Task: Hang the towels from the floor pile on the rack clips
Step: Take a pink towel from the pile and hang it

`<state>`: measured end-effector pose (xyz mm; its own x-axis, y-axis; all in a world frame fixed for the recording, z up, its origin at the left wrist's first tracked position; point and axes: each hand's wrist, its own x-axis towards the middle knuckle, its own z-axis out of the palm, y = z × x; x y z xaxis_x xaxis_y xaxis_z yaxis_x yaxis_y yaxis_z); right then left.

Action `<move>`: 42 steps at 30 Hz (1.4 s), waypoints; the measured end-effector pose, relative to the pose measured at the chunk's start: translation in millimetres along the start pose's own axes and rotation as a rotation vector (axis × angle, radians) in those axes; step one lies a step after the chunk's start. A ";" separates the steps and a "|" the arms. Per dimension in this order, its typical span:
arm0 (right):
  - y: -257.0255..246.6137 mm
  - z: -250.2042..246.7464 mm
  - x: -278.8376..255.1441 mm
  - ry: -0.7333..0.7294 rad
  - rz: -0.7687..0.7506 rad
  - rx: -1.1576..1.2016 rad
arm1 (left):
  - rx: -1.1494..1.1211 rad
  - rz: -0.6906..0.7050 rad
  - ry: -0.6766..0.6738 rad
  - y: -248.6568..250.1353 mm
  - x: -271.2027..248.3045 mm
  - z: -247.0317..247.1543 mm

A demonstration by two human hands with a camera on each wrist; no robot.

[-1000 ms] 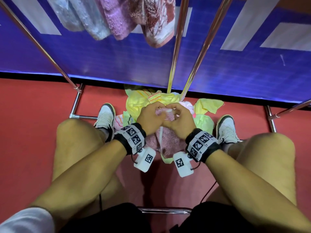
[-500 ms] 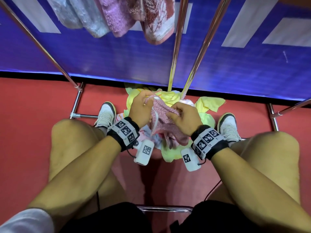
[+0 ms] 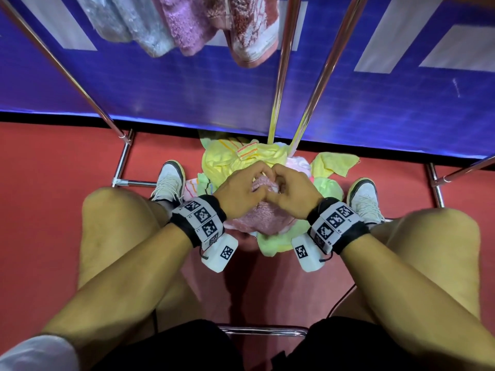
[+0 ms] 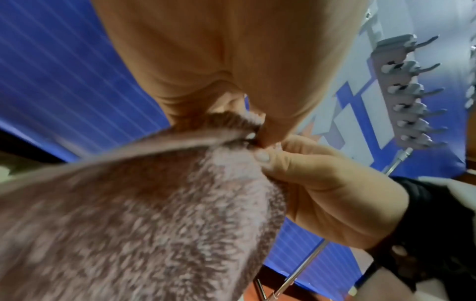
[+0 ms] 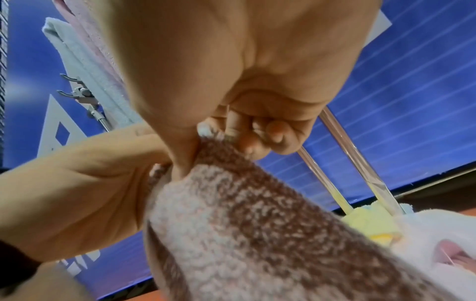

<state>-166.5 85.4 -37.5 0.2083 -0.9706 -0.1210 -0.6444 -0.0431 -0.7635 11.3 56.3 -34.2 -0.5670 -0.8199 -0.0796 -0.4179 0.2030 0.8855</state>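
Hands back together now; left hand (image 3: 238, 192) and right hand (image 3: 293, 194) both pinching the pink towel (image 3: 261, 218) corner; ready to lift.

Red floor (image 3: 67, 210), running up to a blue banner wall (image 3: 187, 89). Directly on it: a heap of yellow, green and pale pink towels (image 3: 230, 159) between two white sneakers (image 3: 170, 180), planted flat. Also chrome rack base bars (image 3: 123, 164) at left and right, resting on the red surface.
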 end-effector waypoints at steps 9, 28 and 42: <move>-2.1 -13.3 0.4 0.246 0.034 0.098 | 0.081 -0.181 -0.094 -11.5 4.1 -12.6; -5.4 -2.9 0.6 0.126 -0.063 0.007 | -0.113 -0.172 0.110 -11.4 13.8 -13.3; -20.1 -17.4 1.0 0.202 -0.048 0.101 | -0.147 -0.163 -0.061 -3.4 9.3 -2.8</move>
<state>-166.2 81.2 -11.2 0.0787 -0.9961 0.0390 -0.5584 -0.0765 -0.8261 9.4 46.5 -36.7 -0.5444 -0.8004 -0.2509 -0.4020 -0.0135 0.9155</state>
